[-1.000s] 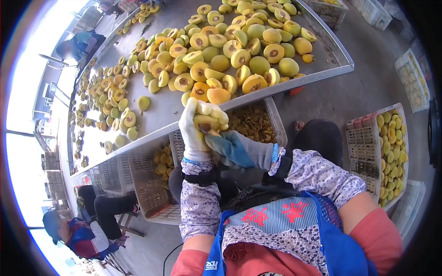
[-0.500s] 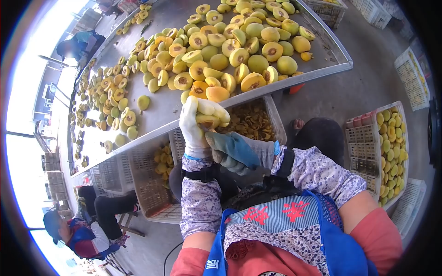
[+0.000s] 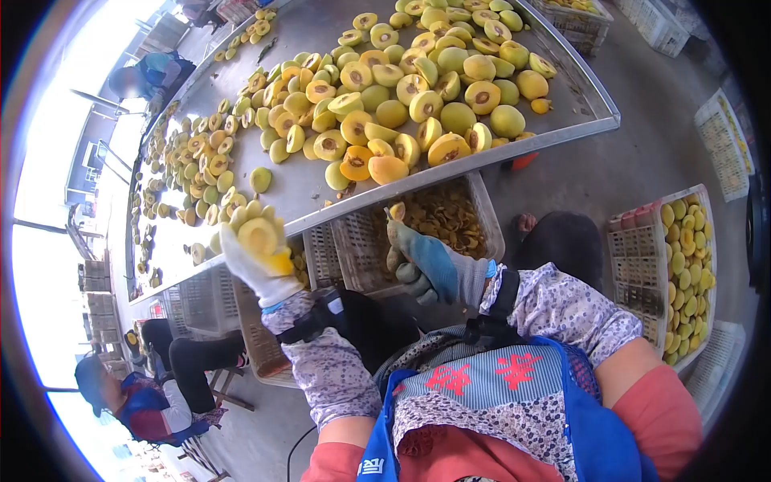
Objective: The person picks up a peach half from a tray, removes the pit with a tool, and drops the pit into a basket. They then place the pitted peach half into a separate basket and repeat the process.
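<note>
My left hand [image 3: 261, 253], in a white glove stained yellow, is raised at the table's near edge. A yellow, peach-like fruit half [image 3: 259, 238] lies cut side up in its palm, the fingers behind it. My right hand [image 3: 430, 261], in a blue and grey glove, is closed in front of a crate of brown-yellow scraps [image 3: 438, 221]. A small yellow-brown piece [image 3: 397, 211] shows at its fingertip; what the fingers hold is hidden. Halved and whole fruits [image 3: 401, 96] are heaped on the metal table [image 3: 321, 189] beyond both hands.
The table's raised metal rim [image 3: 482, 157] runs just beyond my hands. A crate of fruit halves [image 3: 683, 273] stands at the right, with another white crate [image 3: 723, 145] farther back. At the lower left a person in a blue cap [image 3: 140, 402] sits; another person [image 3: 148, 76] is at the table's far side.
My hands were together at the fruit and have parted. The left moved left and turned palm up with the fruit half; the right stayed near its place, a small piece now at its fingertip.
</note>
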Tool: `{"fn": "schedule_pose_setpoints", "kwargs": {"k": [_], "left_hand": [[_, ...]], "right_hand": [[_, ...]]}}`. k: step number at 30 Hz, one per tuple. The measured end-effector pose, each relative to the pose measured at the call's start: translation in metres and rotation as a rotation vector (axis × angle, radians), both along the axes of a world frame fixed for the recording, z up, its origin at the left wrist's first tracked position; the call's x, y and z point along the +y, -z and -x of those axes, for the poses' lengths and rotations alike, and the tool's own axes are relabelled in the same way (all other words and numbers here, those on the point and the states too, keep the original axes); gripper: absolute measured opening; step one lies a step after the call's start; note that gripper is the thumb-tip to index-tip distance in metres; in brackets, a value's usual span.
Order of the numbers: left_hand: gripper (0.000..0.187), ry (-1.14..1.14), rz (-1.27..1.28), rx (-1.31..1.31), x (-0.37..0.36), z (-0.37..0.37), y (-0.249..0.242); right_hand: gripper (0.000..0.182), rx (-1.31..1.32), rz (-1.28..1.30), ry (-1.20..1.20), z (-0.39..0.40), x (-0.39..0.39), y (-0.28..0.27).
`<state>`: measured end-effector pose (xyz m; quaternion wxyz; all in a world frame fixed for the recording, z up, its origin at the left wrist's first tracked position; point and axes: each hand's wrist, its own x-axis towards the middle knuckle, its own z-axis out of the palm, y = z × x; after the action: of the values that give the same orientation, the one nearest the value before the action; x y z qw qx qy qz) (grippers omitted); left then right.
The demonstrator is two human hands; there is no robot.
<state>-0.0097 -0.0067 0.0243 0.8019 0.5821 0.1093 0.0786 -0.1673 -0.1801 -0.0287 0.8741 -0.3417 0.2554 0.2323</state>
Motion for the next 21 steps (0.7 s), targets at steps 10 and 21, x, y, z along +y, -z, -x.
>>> {"fn": "schedule_pose_setpoints", "kwargs": {"k": [10, 21], "left_hand": [[0.051, 0.390, -1.394, -0.380, -0.001, -0.046, 0.026], [0.053, 0.642, -1.340, -0.305, -0.063, -0.072, 0.062]], "right_hand": [[0.040, -0.409, 0.543, 0.216, -0.018, 0.003, 0.033], [0.034, -0.452, 0.773, 0.181, -0.021, 0.001, 0.037]]}}
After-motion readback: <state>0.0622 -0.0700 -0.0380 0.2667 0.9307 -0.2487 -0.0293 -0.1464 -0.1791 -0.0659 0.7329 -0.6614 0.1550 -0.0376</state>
